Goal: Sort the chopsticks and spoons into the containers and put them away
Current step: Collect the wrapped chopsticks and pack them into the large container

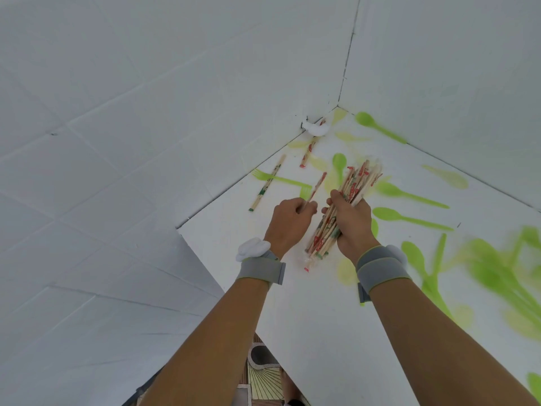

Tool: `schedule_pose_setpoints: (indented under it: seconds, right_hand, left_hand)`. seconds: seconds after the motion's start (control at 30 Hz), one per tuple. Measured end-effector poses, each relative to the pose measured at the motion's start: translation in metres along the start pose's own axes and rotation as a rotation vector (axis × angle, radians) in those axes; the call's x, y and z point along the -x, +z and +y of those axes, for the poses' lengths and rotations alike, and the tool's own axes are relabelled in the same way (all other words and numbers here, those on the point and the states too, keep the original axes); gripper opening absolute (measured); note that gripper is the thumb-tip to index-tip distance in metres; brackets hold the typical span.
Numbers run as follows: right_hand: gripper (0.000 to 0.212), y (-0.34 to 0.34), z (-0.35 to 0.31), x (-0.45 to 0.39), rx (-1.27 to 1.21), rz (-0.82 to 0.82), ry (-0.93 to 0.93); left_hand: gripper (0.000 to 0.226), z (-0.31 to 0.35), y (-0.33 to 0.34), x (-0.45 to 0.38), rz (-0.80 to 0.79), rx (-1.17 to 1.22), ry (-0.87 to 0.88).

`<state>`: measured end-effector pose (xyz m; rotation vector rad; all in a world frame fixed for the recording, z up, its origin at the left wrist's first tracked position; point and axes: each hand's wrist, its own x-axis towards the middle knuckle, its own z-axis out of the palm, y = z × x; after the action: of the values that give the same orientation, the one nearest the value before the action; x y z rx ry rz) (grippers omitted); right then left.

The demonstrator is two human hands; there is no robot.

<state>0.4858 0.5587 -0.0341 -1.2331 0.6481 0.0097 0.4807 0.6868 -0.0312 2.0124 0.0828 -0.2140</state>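
The right hand (pixel 349 222) is clenched around a thick bundle of wrapped chopsticks (pixel 341 212), fingers curled over its middle so that the sticks fan out past the knuckles toward the wall corner (pixel 336 106) and their lower ends poke out below the wrist. Just left of the bundle, the left hand (pixel 288 219) pinches a single wrapped chopstick (pixel 316 187) between thumb and fingertips; its free end slants up and away from the bundle, apart from it. Both wrists carry grey straps (pixel 262 271). Everything sits over a white countertop (pixel 322 317) that runs into the tiled corner. Farther left of the bundle, a wrapped chopstick with green print (pixel 267 183) lies flat near the wall, crossing a green plastic fork (pixel 278 178). Beyond the bundle toward the corner, another red-printed chopstick (pixel 310 149) lies with its far end at a white lump (pixel 315 128) at the wall's foot. A green spoon (pixel 339 164) lies just behind the bundle's far ends, and a further one (pixel 379 127) rests against the right-hand wall. To the right of the bundle, two more green spoons (pixel 409 194) lie flat and roughly parallel, handles pointing away from it, and farther right a blurred heap of green cutlery (pixel 497 273) spreads toward the frame edge; its individual pieces cannot be told apart.
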Motion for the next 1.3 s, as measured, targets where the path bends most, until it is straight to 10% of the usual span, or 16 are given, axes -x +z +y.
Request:
schedule_pose_setpoints:
  seconds: [0.9,1.1,1.3]
  right_hand:
    - [0.013,0.026,0.0,-0.041,0.036,-0.102,0.058]
    - [0.028,0.026,0.0,-0.046,0.027,-0.11,0.141]
    - [0.035,0.021,0.001,-0.045,-0.009,-0.15,0.157]
  left_hand:
    - [0.026,0.003,-0.013,-0.042,0.184,0.12,-0.017]
    - [0.029,-0.037,-0.032,-0.071,0.356,-0.544,-0.217]
    - [0.018,-0.045,-0.03,-0.075,0.343,-0.616,-0.191]
